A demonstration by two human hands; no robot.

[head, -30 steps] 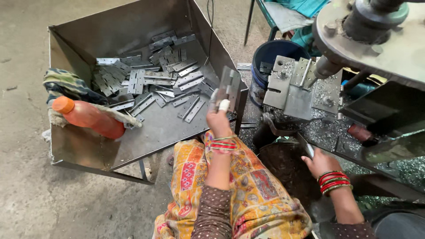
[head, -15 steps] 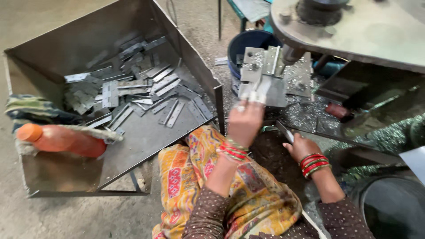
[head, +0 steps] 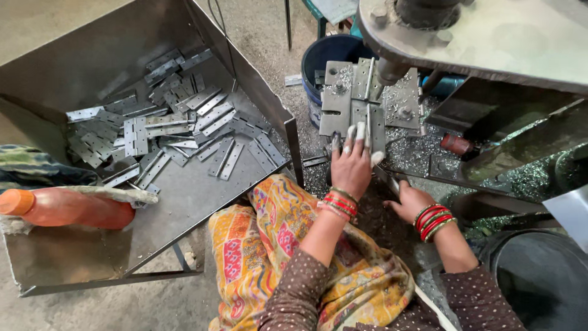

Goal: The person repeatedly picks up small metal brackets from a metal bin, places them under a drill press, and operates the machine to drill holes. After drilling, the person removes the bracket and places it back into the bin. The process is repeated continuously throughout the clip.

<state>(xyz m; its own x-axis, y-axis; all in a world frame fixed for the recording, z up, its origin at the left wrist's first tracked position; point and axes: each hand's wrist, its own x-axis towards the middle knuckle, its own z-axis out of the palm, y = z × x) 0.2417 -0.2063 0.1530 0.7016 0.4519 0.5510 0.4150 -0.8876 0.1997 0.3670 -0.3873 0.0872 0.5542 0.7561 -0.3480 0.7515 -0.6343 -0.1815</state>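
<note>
My left hand (head: 351, 164) reaches forward to the drill press table (head: 343, 98), its taped fingertips pressing a narrow metal hinge plate (head: 369, 122) flat on the fixture below the drill spindle (head: 387, 70). My right hand (head: 409, 201) rests lower, at the edge of the machine base among metal shavings; its fingers curl around something I cannot make out. Both wrists carry red bangles. A large sheet-metal bin (head: 184, 202) on my left holds several grey hinge plates (head: 177, 125).
An orange plastic bottle (head: 67, 207) lies on a rag at the bin's near left corner. A blue bucket (head: 327, 58) stands behind the press table. Metal shavings (head: 416, 153) cover the machine base. A dark round tub (head: 545, 276) sits at lower right.
My left hand has carried a hinge plate from over the bin's edge to the press table and now holds it under the spindle. The view has shifted right and down.
</note>
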